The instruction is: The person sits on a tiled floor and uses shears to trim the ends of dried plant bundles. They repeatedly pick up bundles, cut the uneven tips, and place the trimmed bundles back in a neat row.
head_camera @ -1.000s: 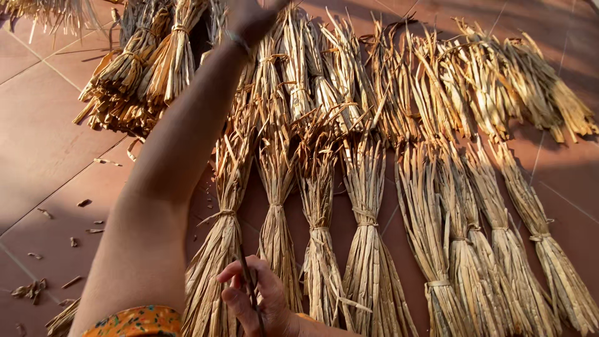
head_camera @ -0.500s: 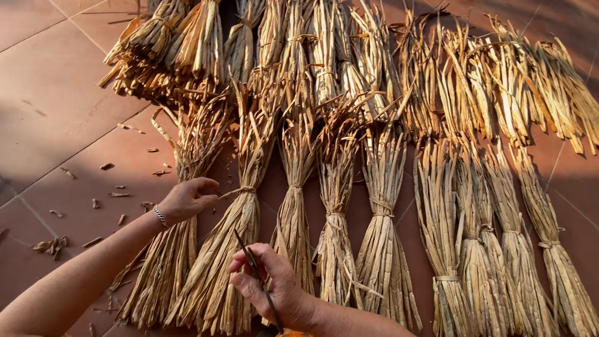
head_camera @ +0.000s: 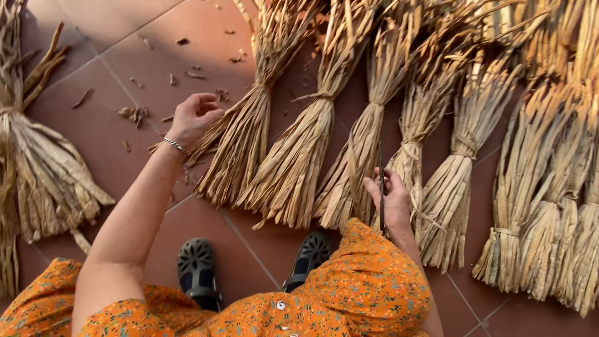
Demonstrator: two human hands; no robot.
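Fingers curled loosely and holding nothing, the left hand [head_camera: 194,117] hovers at the edge of the leftmost tied bundle of dried leaves [head_camera: 240,134] on the terracotta tile floor [head_camera: 93,75], forearm outstretched. The right hand [head_camera: 390,198] grips a thin dark blade [head_camera: 381,181] upright over neighbouring bundles [head_camera: 368,156].

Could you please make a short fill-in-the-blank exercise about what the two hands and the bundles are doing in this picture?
1. The left hand touches the leftmost bundle of the row, which lies on a floor of reddish ____.
2. The right hand holds a thin dark ____.
3. On the left wrist sits a silver ____.

Missing words: tiles; stick; bracelet
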